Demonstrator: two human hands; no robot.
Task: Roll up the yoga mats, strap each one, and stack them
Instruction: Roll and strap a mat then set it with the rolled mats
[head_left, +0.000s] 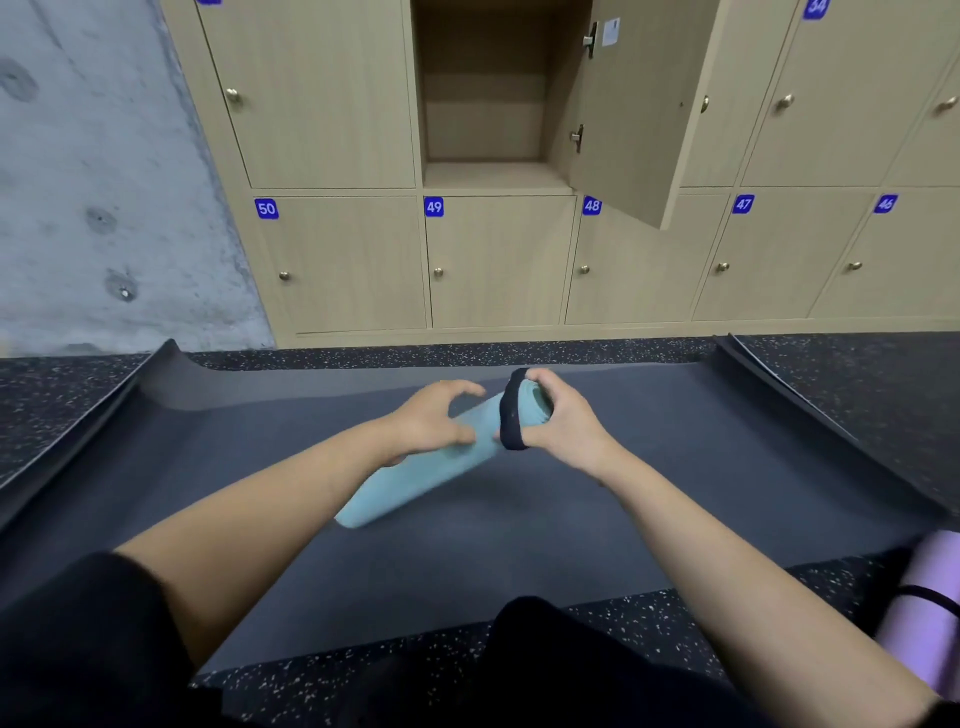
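From the head view, the person is kneeling at the near edge of a dark mat (519, 545) that is lying spread out on the speckled floor (831, 374). Both hands are working over its middle.

The blue rolled mat (415, 478) is sitting slantwise there. Its near end is touching down on the dark mat and its far end is angling up toward the far edge. The left hand (434, 421) is curling round the roll at about mid-length, thumb against the side and fingers arching over the top. I'd say it is bracing the roll so it can't spring open.

The right hand (561, 415) is closing round the far end and pinching the dark strap (511, 415), which is looping round the roll just short of its tip. That looks like the strapping step for this mat. The raised end is giving the loop room to slide along.

Off by the dark mat's near right corner, a purple rolled mat (930, 613) is lying on the floor, a thin dark band (930, 595) circling it. That one is looking finished, and it is the likely base for the stack.

The dark mat is not yet rolled, and its left and right edges are curling upward. Behind it, numbered wooden lockers (498, 260) are lining the wall, and one open door (634, 130) is swinging out over the row below. A concrete wall (104, 156) is filling the far left. Nothing is crowding the hands, though the blue roll will have to come off before the dark mat can be rolled.
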